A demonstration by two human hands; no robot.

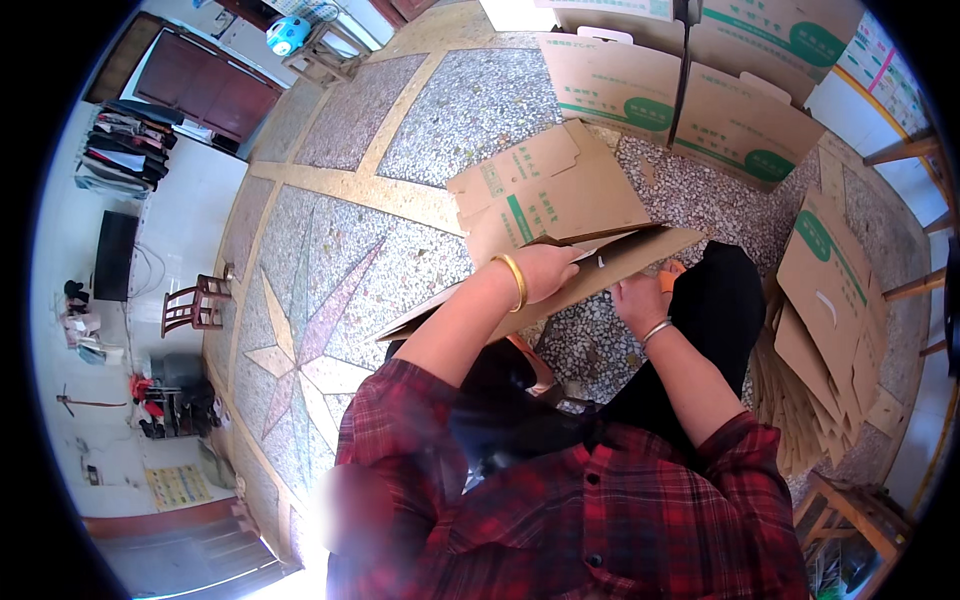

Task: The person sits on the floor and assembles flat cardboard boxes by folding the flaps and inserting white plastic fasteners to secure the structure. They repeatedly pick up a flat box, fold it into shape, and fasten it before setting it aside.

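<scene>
A brown cardboard box (625, 262), partly folded, lies tilted across my lap, with its printed panel spread out on the far side. My left hand (540, 273), a gold bangle at its wrist, reaches over the near panel. Its fingers curl around the cardboard at the fold, and their tips are partly hidden. At the panel's lower right edge is my right hand (640, 302), wearing a silver bracelet. Its fingers are bent against that edge, and their grip is partly hidden. Just beyond it shows something orange (676, 270), too little of it to name.
Folded-up cardboard boxes (745, 125) stand upright at the far right. A leaning stack of flat cardboard (825, 310) is beside my right leg. A wooden stool (850, 520) stands at the lower right, a small wooden chair (195, 305) by the left wall. The floor (330, 240) is speckled stone.
</scene>
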